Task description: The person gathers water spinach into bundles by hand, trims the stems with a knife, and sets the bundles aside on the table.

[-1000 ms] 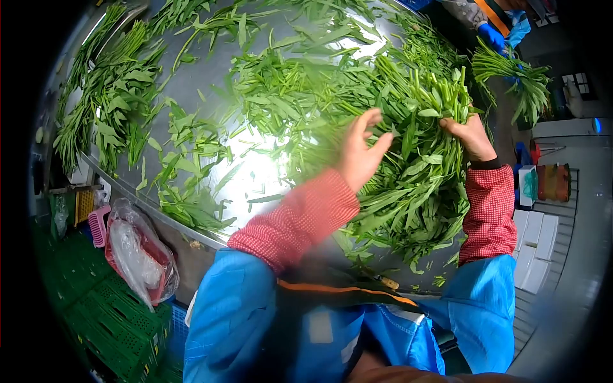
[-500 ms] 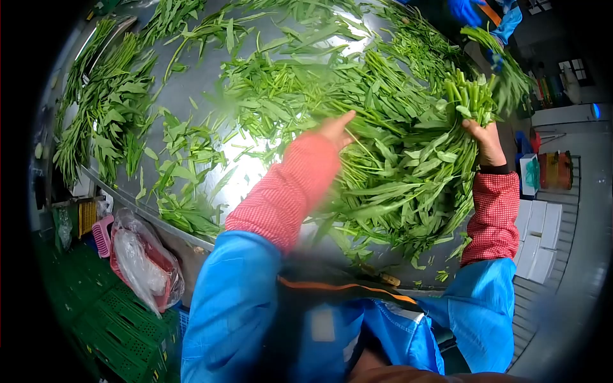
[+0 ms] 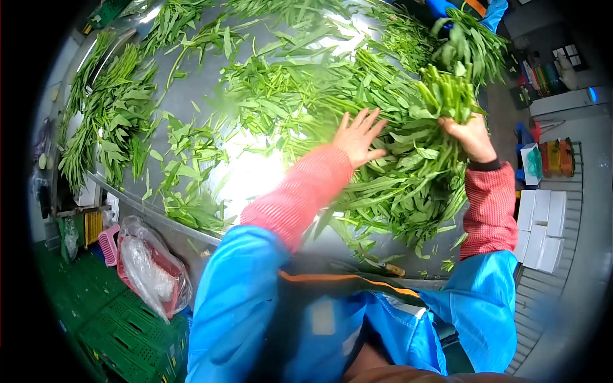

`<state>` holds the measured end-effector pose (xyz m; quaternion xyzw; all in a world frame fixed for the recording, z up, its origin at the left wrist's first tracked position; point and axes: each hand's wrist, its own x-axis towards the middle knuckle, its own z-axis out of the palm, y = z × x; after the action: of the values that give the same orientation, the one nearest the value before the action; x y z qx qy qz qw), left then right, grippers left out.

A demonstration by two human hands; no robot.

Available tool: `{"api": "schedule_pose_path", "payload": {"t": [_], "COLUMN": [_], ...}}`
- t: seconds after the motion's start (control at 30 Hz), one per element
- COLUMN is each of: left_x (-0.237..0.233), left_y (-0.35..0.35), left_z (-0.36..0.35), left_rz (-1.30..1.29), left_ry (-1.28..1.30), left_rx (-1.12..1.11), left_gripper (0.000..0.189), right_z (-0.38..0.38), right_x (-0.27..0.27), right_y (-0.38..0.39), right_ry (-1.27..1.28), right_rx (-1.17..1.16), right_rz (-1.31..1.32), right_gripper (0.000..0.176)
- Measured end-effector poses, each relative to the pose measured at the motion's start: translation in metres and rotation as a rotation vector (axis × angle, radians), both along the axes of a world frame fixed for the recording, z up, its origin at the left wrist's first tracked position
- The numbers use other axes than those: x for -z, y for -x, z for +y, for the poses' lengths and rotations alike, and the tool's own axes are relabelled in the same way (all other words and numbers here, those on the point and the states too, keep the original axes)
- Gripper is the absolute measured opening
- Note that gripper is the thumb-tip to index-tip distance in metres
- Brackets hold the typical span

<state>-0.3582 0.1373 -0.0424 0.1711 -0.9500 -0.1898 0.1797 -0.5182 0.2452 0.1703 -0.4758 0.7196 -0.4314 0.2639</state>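
Note:
My right hand [image 3: 470,136] is wrapped around a bunch of leafy greens [image 3: 447,96], its thick cut stems pointing up and its leaves hanging down. To the left, my left hand [image 3: 361,137] is spread flat with fingers apart over a heap of loose greens [image 3: 389,182] and seems to touch it. Long narrow leaves and pale green stems make up the heap. Scattered stems and leaves [image 3: 274,102] lie beyond my left hand on the metal table [image 3: 185,96].
Bundled greens [image 3: 118,115] lie at the table's left edge. A co-worker's blue-gloved hand [image 3: 440,7] holds another bunch [image 3: 476,45] at the far right. A knife-like tool [image 3: 389,268] lies at the near edge. Green crates [image 3: 128,325], a plastic-lined red basket [image 3: 153,271] and white boxes [image 3: 541,223] stand around.
My right hand has moved slightly left with its bunch. My left hand's fingers have spread out. The co-worker's bunch has shifted left and up.

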Motion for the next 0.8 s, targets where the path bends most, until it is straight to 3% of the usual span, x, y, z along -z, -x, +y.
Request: {"api": "schedule_pose_path", "payload": {"t": [0.07, 0.2, 0.27, 0.3, 0.33, 0.4, 0.43, 0.5, 0.53, 0.6, 0.63, 0.67, 0.7, 0.73, 0.8], "left_x": [0.028, 0.024, 0.005, -0.023, -0.042, -0.097, -0.134, -0.185, -0.199, -0.211, -0.216, -0.226, -0.236, -0.246, -0.239], "left_y": [0.004, 0.005, 0.01, 0.006, 0.002, -0.013, -0.024, -0.039, -0.046, -0.055, -0.059, -0.073, -0.086, -0.099, -0.12], "left_z": [-0.003, -0.003, -0.009, -0.011, -0.008, 0.0, 0.006, 0.015, 0.021, 0.021, 0.022, 0.02, 0.019, 0.018, 0.019], "left_rz": [-0.112, -0.173, -0.214, -0.281, -0.036, 0.329, 0.444, 0.517, 0.551, 0.543, 0.543, 0.486, 0.436, 0.395, 0.537], "left_ry": [0.036, -0.116, -0.28, -0.287, -0.302, -0.371, -0.431, -0.469, -0.49, -0.37, -0.311, -0.499, -0.695, -0.883, -1.15], "left_rx": [0.019, 0.029, 0.017, -0.019, -0.05, -0.001, 0.075, 0.281, 0.381, 0.458, 0.496, 0.506, 0.5, 0.475, 0.417], "left_gripper": [0.073, 0.07, 0.07, 0.08, 0.084, 0.102, 0.115, 0.122, 0.126, 0.114, 0.108, 0.101, 0.094, 0.088, 0.07], "right_z": [0.03, 0.09, 0.089, 0.088, 0.091, 0.086, 0.083, 0.078, 0.067, 0.043, 0.04, 0.035, 0.024, 0.012, -0.011], "right_x": [-0.03, -0.118, -0.141, -0.14, -0.137, -0.115, -0.109, -0.098, -0.09, -0.088, -0.088, -0.088, -0.089, -0.081, -0.071], "right_y": [0.007, 0.023, -0.001, -0.018, -0.033, -0.036, -0.047, -0.069, -0.085, -0.125, -0.132, -0.137, -0.149, -0.154, -0.175], "right_ry": [0.0, 0.089, 0.346, 0.47, 0.467, 0.531, 0.475, 0.362, 0.432, 0.651, 0.528, 0.4, 0.489, 0.54, 0.619], "right_rx": [0.016, 0.334, 0.234, 0.181, 0.189, 0.053, 0.019, -0.047, -0.073, -0.092, -0.101, -0.112, -0.102, -0.126, -0.181], "right_rz": [-0.03, 0.468, 0.773, 0.809, 0.682, 0.956, 0.939, 0.906, 0.681, 0.267, 0.433, 0.594, 0.292, 0.027, -0.141], "right_gripper": [0.049, 0.032, 0.032, 0.033, 0.036, 0.065, 0.071, 0.084, 0.085, 0.067, 0.054, 0.041, 0.023, 0.025, 0.034]}}
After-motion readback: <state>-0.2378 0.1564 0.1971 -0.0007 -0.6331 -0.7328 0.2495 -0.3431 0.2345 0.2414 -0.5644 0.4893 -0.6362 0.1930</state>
